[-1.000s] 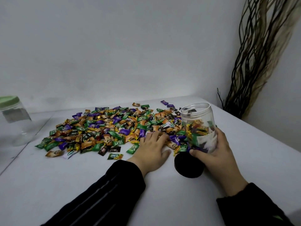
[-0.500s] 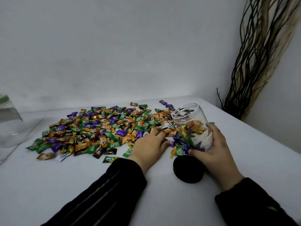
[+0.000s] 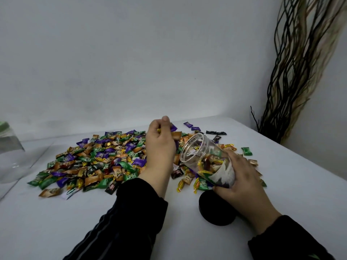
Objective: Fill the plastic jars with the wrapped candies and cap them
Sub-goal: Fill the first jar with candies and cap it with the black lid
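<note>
A wide heap of wrapped candies in green, purple, orange and brown covers the white table. My right hand grips a clear plastic jar, tilted with its open mouth toward the left and partly filled with candies. My left hand is raised just left of the jar's mouth, fingers curled round a handful of candies, a purple one sticking out. A black lid lies on the table under the jar, in front of my right wrist.
Another clear jar with a green lid stands at the far left edge of view. A bundle of dry twisted branches leans in the right corner against the wall. The table's right edge runs diagonally past my right hand.
My left hand lifted off the heap with candies and rose to the jar's mouth. My right hand tipped the jar further toward the left.
</note>
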The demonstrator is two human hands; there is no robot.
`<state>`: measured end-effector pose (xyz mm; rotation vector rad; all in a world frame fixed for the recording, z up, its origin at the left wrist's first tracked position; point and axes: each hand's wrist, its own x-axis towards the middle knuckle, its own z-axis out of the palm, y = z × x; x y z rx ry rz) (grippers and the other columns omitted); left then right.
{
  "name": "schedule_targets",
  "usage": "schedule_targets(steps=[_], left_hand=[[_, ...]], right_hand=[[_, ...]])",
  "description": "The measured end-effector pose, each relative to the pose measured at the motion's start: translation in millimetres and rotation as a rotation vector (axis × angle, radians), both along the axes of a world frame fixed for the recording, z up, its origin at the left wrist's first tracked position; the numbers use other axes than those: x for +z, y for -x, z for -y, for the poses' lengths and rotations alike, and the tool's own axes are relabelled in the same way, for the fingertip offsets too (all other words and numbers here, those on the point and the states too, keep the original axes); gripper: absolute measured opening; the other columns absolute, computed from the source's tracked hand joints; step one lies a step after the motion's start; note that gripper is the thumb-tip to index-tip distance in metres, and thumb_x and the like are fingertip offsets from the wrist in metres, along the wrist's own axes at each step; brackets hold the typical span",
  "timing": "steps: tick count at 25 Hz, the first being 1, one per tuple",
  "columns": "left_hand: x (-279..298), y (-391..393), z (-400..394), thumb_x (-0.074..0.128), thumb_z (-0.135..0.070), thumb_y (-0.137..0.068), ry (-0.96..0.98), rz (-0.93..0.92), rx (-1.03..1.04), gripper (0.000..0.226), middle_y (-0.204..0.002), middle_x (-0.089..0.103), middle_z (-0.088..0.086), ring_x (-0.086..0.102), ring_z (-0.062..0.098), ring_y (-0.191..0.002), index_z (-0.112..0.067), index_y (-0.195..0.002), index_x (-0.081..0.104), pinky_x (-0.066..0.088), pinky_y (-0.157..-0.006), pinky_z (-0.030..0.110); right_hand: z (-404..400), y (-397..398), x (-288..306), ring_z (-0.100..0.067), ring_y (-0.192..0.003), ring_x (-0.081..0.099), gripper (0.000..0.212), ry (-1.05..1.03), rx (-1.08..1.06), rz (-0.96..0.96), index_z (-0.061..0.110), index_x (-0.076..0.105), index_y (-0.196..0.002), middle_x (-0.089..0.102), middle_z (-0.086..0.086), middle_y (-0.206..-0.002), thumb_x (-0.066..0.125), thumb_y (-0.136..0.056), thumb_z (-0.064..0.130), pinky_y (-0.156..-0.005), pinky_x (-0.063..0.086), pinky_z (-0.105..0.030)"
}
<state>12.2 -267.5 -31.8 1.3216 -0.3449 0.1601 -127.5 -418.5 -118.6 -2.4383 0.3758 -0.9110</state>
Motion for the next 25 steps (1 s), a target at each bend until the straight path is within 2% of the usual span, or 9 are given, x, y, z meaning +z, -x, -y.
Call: schedule_targets(steps=[2,5,7,10,12,15,18,21,25], left_hand=[[5,11,12,0.045,-0.05,-0.1,-0.053,0.039,-0.059,0.034,-0.072,0.058,0.0,0.056,0.021,-0.064,-0.021,-0.086,0.058,0.047,-0.062,0.038],[0,28,19,0.036,-0.054,-0.097,-0.168,0.207,-0.175,0.047,-0.079,0.054,0.006,0.054,0.018,-0.07,-0.011,-0.095,0.056,0.044,-0.067,0.026],[-3,33,16,0.029,-0.051,-0.096,-0.18,0.305,-0.225,0.052,-0.082,0.053,0.007,0.052,0.006,-0.072,-0.007,-0.095,0.056,0.041,-0.068,0.015],[-7,33,13,0.024,-0.042,-0.101,-0.195,0.264,-0.248,0.052,-0.086,0.059,-0.002,0.054,-0.01,-0.075,-0.005,-0.095,0.061,0.04,-0.071,0.005],[-10,34,13,0.026,-0.041,-0.102,-0.217,0.26,-0.263,0.054,-0.088,0.063,0.0,0.057,-0.009,-0.075,-0.002,-0.094,0.063,0.043,-0.07,0.006],[-22,28,12,0.029,-0.033,-0.107,-0.212,0.267,-0.229,0.048,-0.094,0.062,0.007,0.061,-0.007,-0.077,-0.001,-0.095,0.063,0.045,-0.068,0.007],[-50,8,13,0.035,-0.032,-0.106,-0.215,0.167,-0.192,0.035,-0.097,0.062,0.001,0.06,0.005,-0.09,-0.015,-0.095,0.063,0.048,-0.083,0.026],[-77,-3,18,0.047,-0.014,-0.096,-0.579,0.119,-0.278,0.015,-0.105,0.06,0.006,0.056,0.023,-0.097,-0.019,-0.094,0.06,0.047,-0.084,0.036],[-89,12,31,0.051,-0.027,-0.084,-0.972,0.554,-0.512,0.04,-0.129,0.054,0.002,0.044,0.019,-0.125,-0.02,-0.122,0.06,0.034,-0.108,0.031]], right_hand=[[0,-2,-2,-0.021,-0.129,0.042,0.101,0.035,0.005,-0.002,0.025,0.038,-0.148,0.049,0.002,-0.139,0.067,-0.056,0.055,-0.108,0.035,-0.042],[2,-1,-3,-0.022,-0.128,0.042,0.099,0.029,-0.017,0.018,0.026,0.038,-0.148,0.05,0.002,-0.137,0.071,-0.056,0.043,-0.107,0.036,-0.043],[3,-1,-4,-0.021,-0.126,0.042,0.099,0.029,-0.029,0.025,0.028,0.038,-0.148,0.05,0.002,-0.136,0.072,-0.056,0.038,-0.105,0.036,-0.043],[5,-1,-2,-0.01,-0.12,0.037,0.101,0.008,-0.033,0.028,0.028,0.036,-0.148,0.046,0.009,-0.132,0.079,-0.057,0.034,-0.102,0.033,-0.036],[6,0,0,-0.003,-0.116,0.033,0.101,-0.034,-0.031,0.038,0.025,0.038,-0.148,0.044,0.011,-0.129,0.082,-0.057,0.032,-0.1,0.031,-0.032],[6,1,1,-0.013,-0.12,0.04,0.1,-0.063,-0.045,0.053,0.024,0.039,-0.147,0.049,0.004,-0.131,0.076,-0.056,0.039,-0.101,0.035,-0.035],[9,2,1,-0.02,-0.12,0.046,0.099,-0.092,-0.095,0.079,0.026,0.041,-0.146,0.051,0.003,-0.131,0.074,-0.055,0.044,-0.103,0.04,-0.043],[20,8,2,-0.025,-0.12,0.047,0.101,-0.115,-0.138,0.107,0.028,0.039,-0.147,0.051,0.0,-0.132,0.072,-0.053,0.044,-0.102,0.041,-0.048],[36,16,2,-0.027,-0.121,0.048,0.102,-0.184,-0.174,0.172,0.025,0.041,-0.145,0.052,-0.004,-0.129,0.088,-0.055,0.029,-0.105,0.04,-0.051]])
